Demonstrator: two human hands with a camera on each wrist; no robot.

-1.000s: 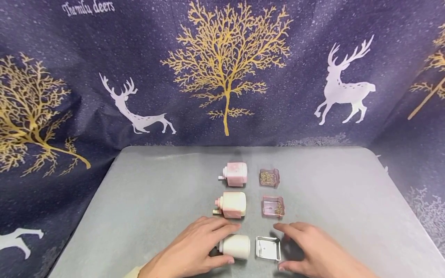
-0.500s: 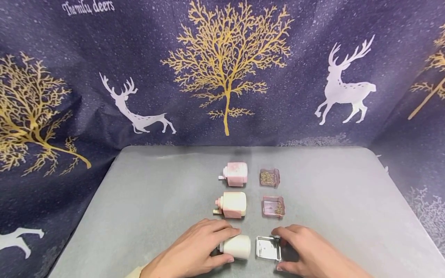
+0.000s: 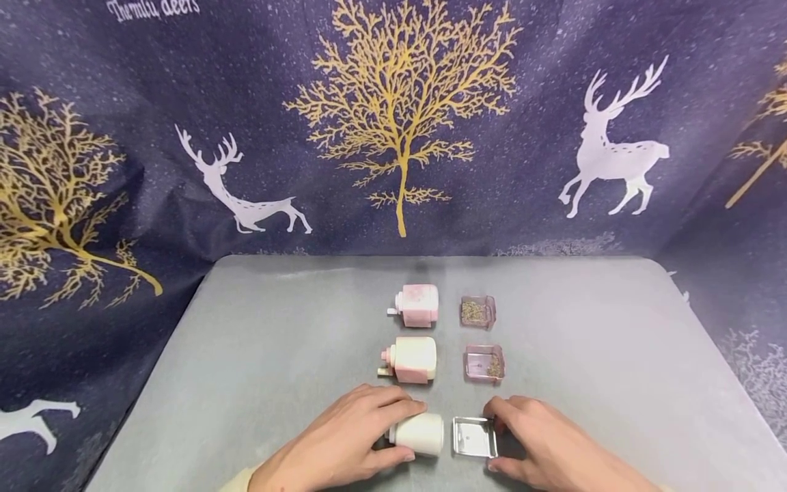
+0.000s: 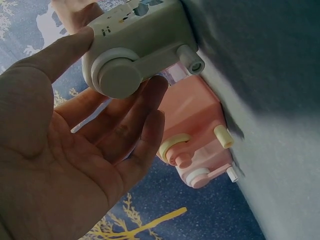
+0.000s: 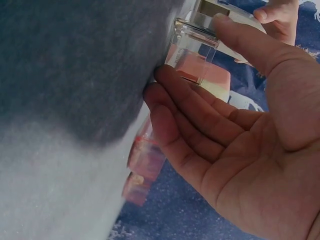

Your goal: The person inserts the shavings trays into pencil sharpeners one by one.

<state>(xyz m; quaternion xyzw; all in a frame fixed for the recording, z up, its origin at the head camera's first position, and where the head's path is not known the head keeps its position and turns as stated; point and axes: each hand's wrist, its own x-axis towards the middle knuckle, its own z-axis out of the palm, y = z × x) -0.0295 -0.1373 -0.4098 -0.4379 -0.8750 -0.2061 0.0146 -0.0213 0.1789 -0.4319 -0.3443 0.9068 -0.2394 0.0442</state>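
Note:
In the head view my left hand [image 3: 350,434] holds a white hand-crank pencil sharpener [image 3: 420,434] at the table's front, thumb on the near side, fingers on the far side. The left wrist view shows its crank handle [image 4: 191,60] and round hub facing my palm. Just right of it sits a clear shavings drawer [image 3: 474,437], its inside bare. My right hand [image 3: 541,441] pinches this drawer at its right end, index finger at the far corner and thumb at the near one. In the right wrist view the thumb lies against the rim of the clear drawer [image 5: 200,42].
Behind stand a cream-and-pink sharpener [image 3: 415,360] and a pink sharpener [image 3: 420,305], cranks to the left. To their right are two pink see-through drawers, the nearer one [image 3: 478,369] with a few shavings, the farther one [image 3: 488,312] with more. A dark deer-print cloth [image 3: 522,205] hangs behind the grey table.
My right hand has moved left and its fingers have closed onto the clear drawer's end. The left hand keeps its hold on the white sharpener. The head view has tipped slightly.

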